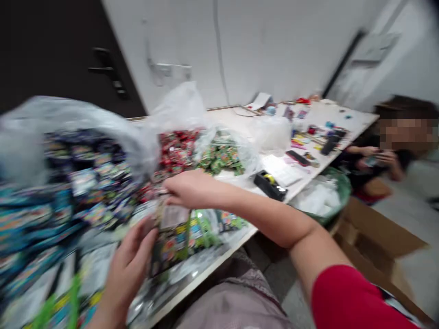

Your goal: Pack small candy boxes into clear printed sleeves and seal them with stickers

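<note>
My left hand (128,265) is closed at the left edge of a clear packet with a colourful printed front (176,240), thumb and fingers bent around that edge. Above the packet's top, my right hand (190,189) reaches across with its fingers pinched together. Motion blur hides what the pinch holds. Just behind it, small red wrapped packets (178,148) fill one plastic bag and small green wrapped packets (221,157) fill another. To the left are dark purple packets (109,187) in a large clear bag (68,112), and long blue packets (30,217).
A black tape dispenser (270,185) stands near the table (229,116) edge, beside papers and a red-and-black phone-like object (297,158). A green tub (343,187) with white plastic and an open cardboard box (373,242) are on the right. Another person sits low at far right.
</note>
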The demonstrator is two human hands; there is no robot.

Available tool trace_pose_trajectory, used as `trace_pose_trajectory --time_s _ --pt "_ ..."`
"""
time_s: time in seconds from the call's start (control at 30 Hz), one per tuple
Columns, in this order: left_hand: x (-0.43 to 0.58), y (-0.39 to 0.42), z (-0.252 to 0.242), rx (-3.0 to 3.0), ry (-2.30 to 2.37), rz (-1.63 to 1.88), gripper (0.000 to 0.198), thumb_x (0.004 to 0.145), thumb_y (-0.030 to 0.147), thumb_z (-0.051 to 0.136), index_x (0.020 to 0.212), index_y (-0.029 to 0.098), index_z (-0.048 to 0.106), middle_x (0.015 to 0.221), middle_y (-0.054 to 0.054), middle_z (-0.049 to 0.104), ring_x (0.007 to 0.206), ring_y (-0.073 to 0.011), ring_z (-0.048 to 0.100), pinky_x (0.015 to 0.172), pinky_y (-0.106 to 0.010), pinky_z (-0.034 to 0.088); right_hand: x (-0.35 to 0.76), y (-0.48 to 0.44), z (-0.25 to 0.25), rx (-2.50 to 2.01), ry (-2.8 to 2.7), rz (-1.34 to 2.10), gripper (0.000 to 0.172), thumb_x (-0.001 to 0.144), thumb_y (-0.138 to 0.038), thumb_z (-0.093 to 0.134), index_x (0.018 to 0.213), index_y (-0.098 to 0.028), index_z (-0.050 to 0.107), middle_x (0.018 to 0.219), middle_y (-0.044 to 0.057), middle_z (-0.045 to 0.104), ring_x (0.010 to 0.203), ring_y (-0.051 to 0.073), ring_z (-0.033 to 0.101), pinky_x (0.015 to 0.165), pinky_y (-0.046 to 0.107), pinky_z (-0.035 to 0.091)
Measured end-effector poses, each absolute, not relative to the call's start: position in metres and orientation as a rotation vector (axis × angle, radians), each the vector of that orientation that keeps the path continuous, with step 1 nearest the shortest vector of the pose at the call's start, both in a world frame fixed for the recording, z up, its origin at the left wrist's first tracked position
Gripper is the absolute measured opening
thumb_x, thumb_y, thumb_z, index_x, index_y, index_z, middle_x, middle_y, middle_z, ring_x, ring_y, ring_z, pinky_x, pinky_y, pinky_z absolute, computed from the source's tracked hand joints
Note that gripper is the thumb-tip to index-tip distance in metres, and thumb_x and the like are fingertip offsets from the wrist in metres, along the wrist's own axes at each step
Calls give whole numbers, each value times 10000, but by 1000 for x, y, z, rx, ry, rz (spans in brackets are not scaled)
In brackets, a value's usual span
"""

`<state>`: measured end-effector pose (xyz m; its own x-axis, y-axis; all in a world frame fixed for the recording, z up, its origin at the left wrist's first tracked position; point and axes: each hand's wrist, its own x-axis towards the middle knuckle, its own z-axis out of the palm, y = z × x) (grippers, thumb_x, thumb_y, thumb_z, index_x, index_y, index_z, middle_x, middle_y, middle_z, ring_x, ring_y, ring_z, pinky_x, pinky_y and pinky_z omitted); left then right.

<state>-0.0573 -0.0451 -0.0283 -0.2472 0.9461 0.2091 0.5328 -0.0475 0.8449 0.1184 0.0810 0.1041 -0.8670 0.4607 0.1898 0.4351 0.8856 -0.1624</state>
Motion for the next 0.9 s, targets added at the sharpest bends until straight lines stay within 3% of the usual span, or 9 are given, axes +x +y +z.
trace_pose_trajectory --time_s 0.1,0.2,0.3,0.47,0.6,0.7,0.8,0.87,0.9 --pt "-45 -49 -3 1534 1653 1354 346 896 448 519 1024 171 682 1003 -64 735 908 -224 681 812 -326 559 129 69 107 -794 -2708 360 147 872 -265 592 786 -154 635 747 31 654 676 142 551 589 247 349" --pt "-49 -58 9 1735 1646 1330 228 933 300 488 1004 189 674 963 -47 728 893 -186 677 807 -284 541 135 71 100 -543 -2821 1015 134 827 -293 661 769 -173 673 661 -28 618 593 104 500 556 223 359" --pt "-56 -74 16 1956 1653 1174 234 954 217 440 1081 186 634 977 -62 725 874 -180 683 776 -285 550 131 70 81 -480 -2667 1504 177 805 -360 688 857 -196 729 746 -19 689 657 127 580 627 245 451" --pt "-61 -88 20 2270 1954 984 340 951 249 467 1251 98 521 1207 -191 641 1121 -301 607 946 -476 502 113 64 53 -420 -2359 1780 255 833 -427 648 940 -222 754 1071 27 726 996 191 651 906 347 484" --pt "-68 -90 19 2308 1996 868 326 968 159 340 1225 92 528 1124 -184 668 1016 -273 648 857 -428 535 96 62 54 -308 -2366 1796 254 873 -390 600 987 -206 733 1076 50 727 1024 204 656 939 388 483" --pt "-80 -93 18 2115 2045 986 297 972 199 355 1164 132 572 1030 -139 698 917 -246 670 784 -366 533 91 54 56 -418 -2369 1372 226 901 -328 551 983 -192 711 1028 75 724 1002 229 652 941 434 478" --pt "-89 -100 15 1778 2088 1213 264 960 240 401 1100 156 609 930 -93 707 814 -207 663 716 -300 511 91 36 41 -559 -2048 980 360 860 -303 611 1210 -217 599 1311 107 586 1240 262 512 1060 466 381" --pt "-89 -102 12 1601 2056 1324 252 942 262 436 1064 162 632 885 -74 702 785 -195 645 703 -284 495 89 22 23 -577 -1945 1166 541 815 -322 661 1322 -240 492 1425 112 484 1306 269 452 1052 455 398" --pt "-88 -102 11 1525 2018 1367 244 930 276 461 1044 166 646 875 -66 700 783 -192 637 711 -281 489 86 16 13 -561 -1941 1363 547 797 -340 673 1305 -236 498 1400 118 509 1277 271 485 1019 445 433"
